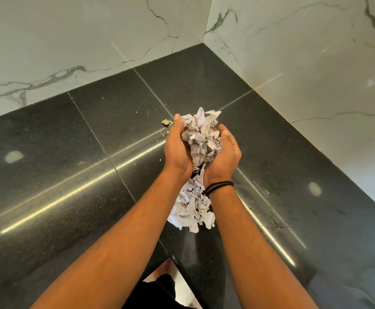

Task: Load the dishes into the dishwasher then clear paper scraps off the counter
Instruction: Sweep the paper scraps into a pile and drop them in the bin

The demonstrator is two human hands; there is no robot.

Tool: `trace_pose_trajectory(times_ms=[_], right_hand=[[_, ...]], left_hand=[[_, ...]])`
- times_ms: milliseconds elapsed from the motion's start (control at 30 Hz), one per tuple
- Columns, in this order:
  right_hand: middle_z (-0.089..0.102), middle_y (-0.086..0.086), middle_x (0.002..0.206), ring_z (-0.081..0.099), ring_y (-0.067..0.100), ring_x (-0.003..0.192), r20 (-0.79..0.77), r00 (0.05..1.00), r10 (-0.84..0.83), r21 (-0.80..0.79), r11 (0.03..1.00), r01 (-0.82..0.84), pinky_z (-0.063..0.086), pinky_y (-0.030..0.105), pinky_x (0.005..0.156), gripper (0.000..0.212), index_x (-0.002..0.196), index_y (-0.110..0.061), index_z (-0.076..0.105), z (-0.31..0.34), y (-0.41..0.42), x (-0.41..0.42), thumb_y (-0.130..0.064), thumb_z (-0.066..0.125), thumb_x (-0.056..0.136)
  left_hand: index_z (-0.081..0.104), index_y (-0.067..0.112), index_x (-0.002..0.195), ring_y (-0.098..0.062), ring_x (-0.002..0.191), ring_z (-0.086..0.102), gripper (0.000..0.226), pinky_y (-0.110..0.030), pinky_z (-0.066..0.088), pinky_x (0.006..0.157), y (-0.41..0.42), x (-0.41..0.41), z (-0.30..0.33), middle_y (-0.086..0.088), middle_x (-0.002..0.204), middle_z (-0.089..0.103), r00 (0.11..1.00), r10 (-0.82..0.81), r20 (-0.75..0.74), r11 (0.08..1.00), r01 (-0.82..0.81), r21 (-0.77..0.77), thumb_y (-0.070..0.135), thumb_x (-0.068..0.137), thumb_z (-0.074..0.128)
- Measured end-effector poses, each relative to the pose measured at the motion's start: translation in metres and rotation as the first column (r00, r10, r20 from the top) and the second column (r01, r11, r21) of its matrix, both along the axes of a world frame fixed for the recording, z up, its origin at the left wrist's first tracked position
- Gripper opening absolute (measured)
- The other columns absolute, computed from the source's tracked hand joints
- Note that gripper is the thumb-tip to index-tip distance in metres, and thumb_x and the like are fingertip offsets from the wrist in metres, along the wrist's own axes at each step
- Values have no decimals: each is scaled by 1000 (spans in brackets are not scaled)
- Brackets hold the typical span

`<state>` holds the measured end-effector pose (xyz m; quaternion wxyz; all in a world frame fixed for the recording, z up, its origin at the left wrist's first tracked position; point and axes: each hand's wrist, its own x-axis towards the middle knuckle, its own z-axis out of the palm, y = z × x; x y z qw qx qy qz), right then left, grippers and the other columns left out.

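Both my hands are cupped together above the black counter point(70, 175), with a heap of crumpled white paper scraps point(201, 136) pressed between them. My left hand point(177, 150) curls round the heap's left side and my right hand point(224, 155) curls round its right side. A second pile of paper scraps point(193, 208) lies on the counter below my wrists, between my forearms. No dishes and no dishwasher are in view.
The counter runs into a corner between two white marble walls point(293, 63). A small yellowish crumb point(166, 122) and tiny specks lie just left of my fingertips. Water drops point(271, 217) glisten on the right part. The counter's front edge point(171, 253) is near my body.
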<state>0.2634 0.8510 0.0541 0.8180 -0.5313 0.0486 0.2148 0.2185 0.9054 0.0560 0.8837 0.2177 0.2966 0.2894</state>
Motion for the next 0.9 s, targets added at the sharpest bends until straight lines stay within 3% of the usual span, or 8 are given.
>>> trace_pose_trajectory(times_ms=[100, 167, 233, 367, 533, 667, 900], right_hand=[[74, 13, 102, 71, 29, 99, -75, 997, 5, 133, 991, 5, 57, 40, 89, 33, 117, 7, 66, 9, -2, 3, -16, 58, 95], [69, 24, 115, 65, 40, 111, -117, 992, 47, 224, 974, -20, 49, 52, 103, 42, 115, 5, 67, 10, -3, 5, -27, 61, 89], [66, 28, 119, 64, 43, 113, -166, 979, 121, 326, 943, -62, 43, 57, 108, 39, 113, 3, 66, 12, -6, 6, -29, 56, 93], [63, 30, 121, 61, 46, 116, -187, 956, 224, 455, 883, -118, 42, 58, 108, 35, 111, 0, 64, 18, -11, 1, -27, 47, 98], [64, 21, 121, 57, 44, 124, -206, 947, 245, 508, 855, -110, 40, 58, 110, 33, 105, -4, 69, 25, -21, -8, -28, 46, 99], [60, 21, 129, 50, 47, 130, -213, 935, 284, 577, 809, -114, 36, 61, 111, 34, 106, -4, 70, 29, -27, -8, -29, 47, 99], [63, 17, 124, 60, 38, 119, -235, 936, 261, 598, 798, -73, 42, 54, 109, 31, 106, -7, 65, 56, -47, -20, -30, 44, 101]], left_hand=[[69, 4, 106, -35, 105, 69, 56, -47, 56, 96, -9, 1, 15, -22, 115, 68, 994, 25, 104, 998, -18, -66, 50, 105, 37], [68, 5, 105, -34, 105, 67, 50, -48, 53, 101, -13, 1, 20, -19, 111, 67, 989, 48, 142, 995, -35, -92, 48, 104, 41], [67, 5, 106, -35, 111, 63, 46, -52, 45, 110, -17, 2, 22, -18, 110, 67, 985, 66, 159, 993, -48, -112, 45, 102, 44], [63, 5, 113, -36, 116, 60, 41, -53, 42, 112, -27, 2, 21, -19, 116, 64, 974, 85, 210, 989, -58, -133, 40, 101, 45], [65, 5, 104, -34, 106, 65, 41, -47, 52, 100, -34, -9, 24, -18, 109, 68, 966, 83, 245, 991, -56, -118, 39, 99, 42], [67, 7, 100, -35, 112, 62, 41, -50, 47, 108, -38, -14, 32, -14, 107, 68, 962, 97, 254, 986, -59, -156, 41, 98, 46], [56, 6, 131, -44, 132, 53, 54, -59, 40, 112, -53, -22, 49, -26, 133, 59, 937, 108, 331, 986, -58, -159, 47, 98, 47]])
